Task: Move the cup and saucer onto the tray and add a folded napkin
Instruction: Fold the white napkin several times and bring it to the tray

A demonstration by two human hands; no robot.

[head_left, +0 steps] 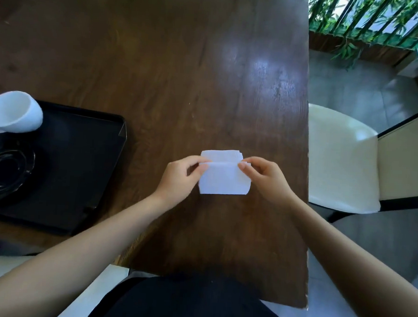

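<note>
In the head view, a white napkin [224, 175] was seen lying on the dark wooden counter [183, 72], near its right edge and well apart from the black tray [86, 176] at the left. The left hand [178, 178] and the right hand [262, 177] were each pinched narrowly on an upper corner of the near flap, so that both grips were closed on the napkin with the fold partly brought over. On the tray a white cup [14, 111] was seen tilted toward the camera, beside a dark saucer [6, 169]; whether the two touched could not be told. The step in hand was judged to be the folding, the cup and saucer being already placed. Pressing of the crease, then carrying across to a bare part of the tray, was judged to be called for next.
</note>
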